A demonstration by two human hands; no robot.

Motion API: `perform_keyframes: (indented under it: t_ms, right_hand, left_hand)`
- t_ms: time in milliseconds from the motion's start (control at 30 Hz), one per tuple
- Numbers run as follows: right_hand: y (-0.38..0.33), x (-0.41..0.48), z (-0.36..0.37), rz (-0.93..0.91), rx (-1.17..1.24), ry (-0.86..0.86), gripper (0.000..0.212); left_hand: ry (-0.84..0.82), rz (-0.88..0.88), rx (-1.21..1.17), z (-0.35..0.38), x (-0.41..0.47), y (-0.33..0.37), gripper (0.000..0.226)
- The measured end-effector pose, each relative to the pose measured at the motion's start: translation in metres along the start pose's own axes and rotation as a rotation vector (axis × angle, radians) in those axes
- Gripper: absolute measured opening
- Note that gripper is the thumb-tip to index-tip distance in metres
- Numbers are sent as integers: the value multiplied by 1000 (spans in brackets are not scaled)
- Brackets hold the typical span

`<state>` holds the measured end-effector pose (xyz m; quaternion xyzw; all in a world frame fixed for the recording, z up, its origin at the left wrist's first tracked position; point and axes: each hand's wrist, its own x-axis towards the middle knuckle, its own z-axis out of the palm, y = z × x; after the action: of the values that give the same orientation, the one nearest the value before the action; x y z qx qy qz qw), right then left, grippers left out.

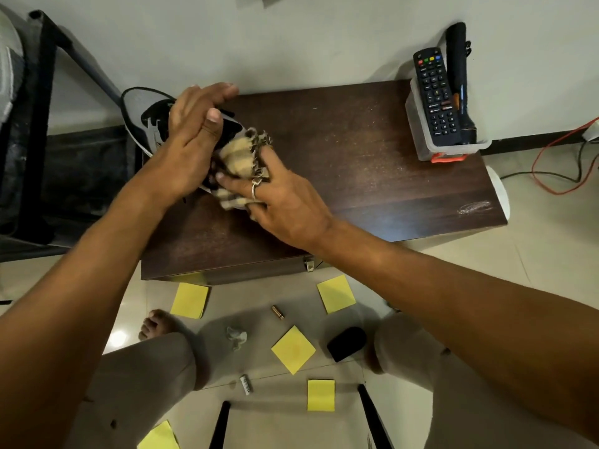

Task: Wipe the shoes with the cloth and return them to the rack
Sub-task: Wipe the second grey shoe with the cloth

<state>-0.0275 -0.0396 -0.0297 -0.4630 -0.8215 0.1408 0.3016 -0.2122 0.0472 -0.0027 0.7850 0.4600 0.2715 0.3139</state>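
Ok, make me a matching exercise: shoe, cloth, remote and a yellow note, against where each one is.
1 shoe
2 cloth
3 remote
4 note

a in the tub
b on the floor
c in the left hand
d under the right hand

Pairs: 1-c, 2-d, 3-a, 4-b

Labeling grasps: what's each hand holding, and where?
Left hand grips the shoe around its middle. Right hand holds the bunched cloth against the shoe's near end.
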Motion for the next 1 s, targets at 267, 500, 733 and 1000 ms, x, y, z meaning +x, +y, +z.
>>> perform_keyframes:
  t_ms: [267, 500, 733, 1000]
  right_hand:
    - [17, 0, -7, 269, 218, 225, 29]
    - [14, 22, -16, 529, 600, 13, 39]
    - [23, 18, -20, 506, 325, -172, 21]
    - [1, 19, -15, 495, 473, -53, 46]
  left_hand:
    - [251, -489, 56, 19, -2, 25, 98]
    - [241, -831, -472, 19, 11, 4, 169]
    - [242, -838, -517, 14, 21, -20, 135]
    - [291, -835, -627, 12, 24, -33, 127]
